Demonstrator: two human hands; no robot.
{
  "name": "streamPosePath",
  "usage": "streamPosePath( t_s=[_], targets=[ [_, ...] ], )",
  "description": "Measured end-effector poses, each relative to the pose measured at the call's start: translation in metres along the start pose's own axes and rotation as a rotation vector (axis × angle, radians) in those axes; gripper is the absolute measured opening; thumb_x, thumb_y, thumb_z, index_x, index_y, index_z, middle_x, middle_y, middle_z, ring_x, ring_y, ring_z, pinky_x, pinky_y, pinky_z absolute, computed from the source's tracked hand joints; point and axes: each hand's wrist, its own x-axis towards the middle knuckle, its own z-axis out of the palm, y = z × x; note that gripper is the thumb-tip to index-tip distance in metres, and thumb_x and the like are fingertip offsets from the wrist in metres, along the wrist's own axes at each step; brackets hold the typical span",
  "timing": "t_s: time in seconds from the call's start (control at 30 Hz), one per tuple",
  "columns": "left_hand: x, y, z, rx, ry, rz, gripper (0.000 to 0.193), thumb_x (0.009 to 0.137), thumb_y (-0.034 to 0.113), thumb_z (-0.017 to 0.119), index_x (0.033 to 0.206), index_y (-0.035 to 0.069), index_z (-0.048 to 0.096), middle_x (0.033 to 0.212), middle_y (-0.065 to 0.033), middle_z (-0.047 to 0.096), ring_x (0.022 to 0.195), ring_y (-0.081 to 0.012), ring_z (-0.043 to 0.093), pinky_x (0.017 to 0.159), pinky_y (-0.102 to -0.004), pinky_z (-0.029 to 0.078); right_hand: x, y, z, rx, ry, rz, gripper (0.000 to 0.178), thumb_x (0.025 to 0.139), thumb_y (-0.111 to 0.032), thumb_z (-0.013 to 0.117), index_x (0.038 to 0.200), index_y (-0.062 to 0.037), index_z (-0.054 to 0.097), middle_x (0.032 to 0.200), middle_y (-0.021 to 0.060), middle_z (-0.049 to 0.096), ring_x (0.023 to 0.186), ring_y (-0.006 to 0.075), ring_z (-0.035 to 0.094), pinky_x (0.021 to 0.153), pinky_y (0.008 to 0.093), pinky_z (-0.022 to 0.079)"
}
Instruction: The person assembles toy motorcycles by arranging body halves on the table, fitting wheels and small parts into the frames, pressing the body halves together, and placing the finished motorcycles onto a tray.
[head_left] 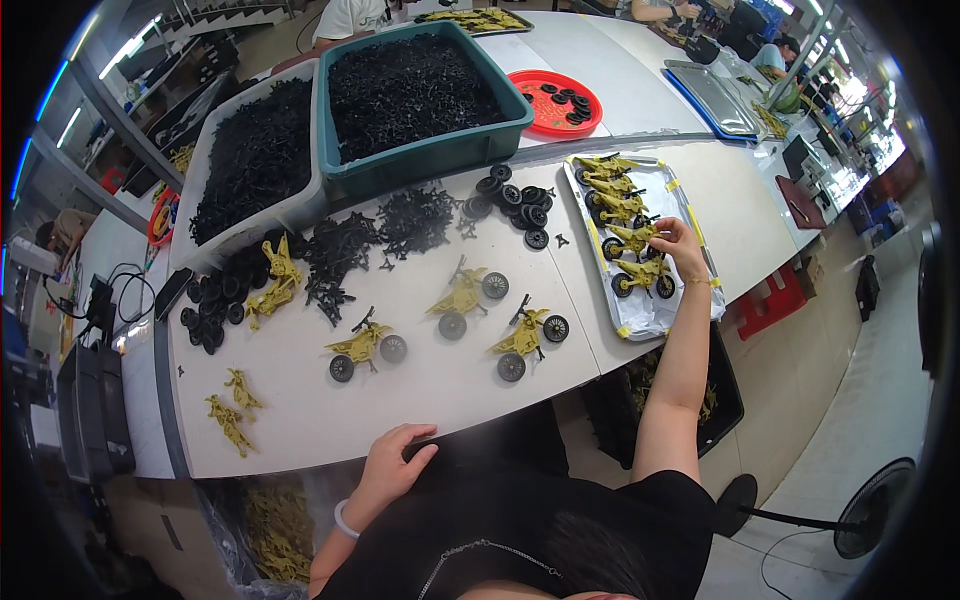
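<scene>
My right hand [680, 248] reaches over a white tray [640, 318] at the right of the table. Its fingers are closed on a yellow toy motorcycle [630, 238] with black wheels. Several similar toy motorcycles stand in a column in that tray, one [645, 278] just nearer me. At the table's front edge my left hand [393, 466] rests with fingers stretched out, holding nothing. Between the hands, three more yellow toy motorcycles stand on the table: a left one [360, 345], a middle one [462, 300] and a right one [524, 338].
Loose black wheels [525, 208], small black parts [345, 245] and yellow bodies [275, 282] lie in heaps. Behind them stand a green bin [425, 165] and a whitish bin [318, 190], both full of black parts. Farther back is a red round tray [590, 112]. Other people sit beyond.
</scene>
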Motion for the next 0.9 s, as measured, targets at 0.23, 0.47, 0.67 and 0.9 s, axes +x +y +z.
streamPosePath(
  t_s=[0.23,0.47,0.67,0.9],
  targets=[
    [-0.002,-0.002,0.000,-0.004,-0.002,-0.003,0.025,0.084,0.005,0.065,0.108,-0.001,0.063,0.103,-0.0123,0.066,0.096,-0.0214,0.065,0.086,-0.0295,0.050,0.002,0.019,-0.007,0.178,-0.022,0.007,0.026,0.076,0.004,0.070,0.097,-0.0049,0.058,0.089,0.0001,0.060,0.084,0.0100,0.059,0.079,0.0237,0.048],
    [-0.001,-0.001,0.001,0.001,-0.001,-0.005,0.025,0.084,0.006,0.065,0.108,0.000,0.063,0.103,-0.0122,0.067,0.096,-0.0220,0.065,0.087,-0.0301,0.049,0.018,0.019,0.001,0.064,0.047,0.005,0.026,0.077,-0.001,0.072,0.100,-0.0045,0.059,0.095,0.0022,0.061,0.087,0.0110,0.059,0.080,0.0242,0.048],
    [0.001,0.003,0.001,0.016,-0.003,-0.002,0.024,0.084,0.006,0.065,0.107,0.000,0.063,0.103,-0.0124,0.067,0.097,-0.0222,0.065,0.087,-0.0303,0.049,-0.017,0.001,-0.013,-0.437,0.193,0.140,0.047,0.073,-0.022,0.081,0.109,0.0011,0.061,0.096,0.0063,0.062,0.086,0.0138,0.058,0.079,0.0266,0.048],
    [0.001,0.000,0.000,0.029,0.012,0.000,0.024,0.083,0.005,0.065,0.107,0.000,0.063,0.103,-0.0123,0.067,0.096,-0.0229,0.065,0.087,-0.0306,0.049,-0.048,0.000,-0.004,-0.479,-0.052,0.114,0.036,0.070,-0.006,0.079,0.102,0.0006,0.064,0.089,0.0029,0.064,0.082,0.0112,0.057,0.076,0.0258,0.048]
  ],
)
